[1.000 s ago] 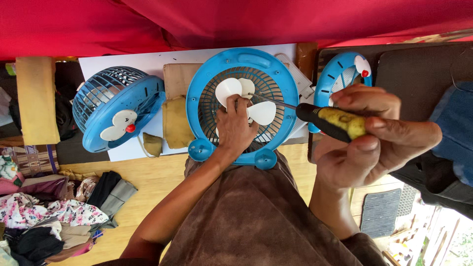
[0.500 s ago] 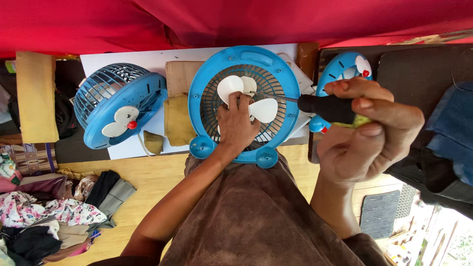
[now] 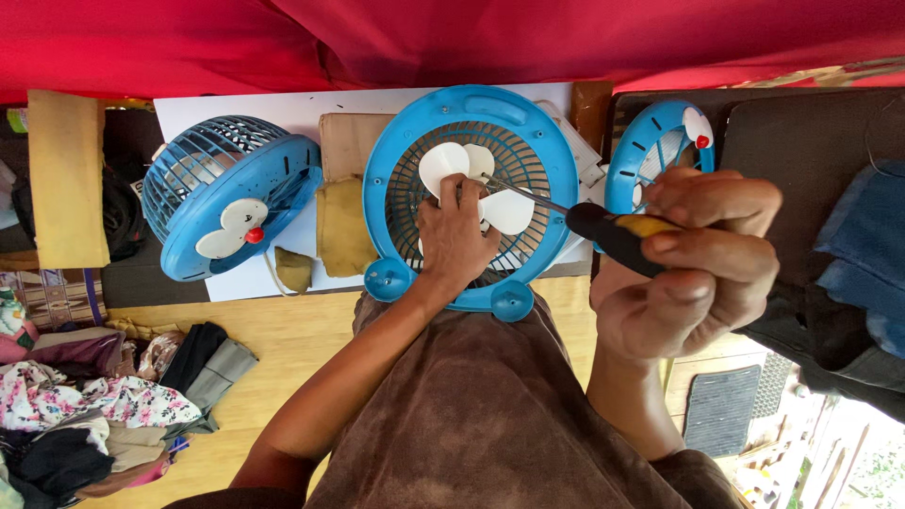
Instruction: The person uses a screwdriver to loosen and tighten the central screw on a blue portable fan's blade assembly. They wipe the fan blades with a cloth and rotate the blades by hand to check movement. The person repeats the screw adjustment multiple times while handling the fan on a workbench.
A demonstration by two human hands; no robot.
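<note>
While the left hand lies on the white blades at the middle of the big blue fan, its fingers are bent around the hub and hold the blades. This fan stands upright at the near edge of the white tabletop, and its two round feet rest against the brown cloth on the person's lap. The right hand is closed around the black and yellow handle of a screwdriver; all its fingers wrap the handle tightly. The thin metal shaft goes to the left, over the grille, and its tip reaches the hub just beside the left fingers. I cannot tell if the tip sits in a screw. A second blue fan lies tilted near the left edge of the tabletop, with its cage turned up and a white piece with a red dot on its front. Between the two fans there is a yellow-brown cloth bundle. A third blue fan part stands at the right edge, partly hidden behind the right hand. Red fabric runs along the far side, and clothes lie in a heap on the wooden floor at the left.
</note>
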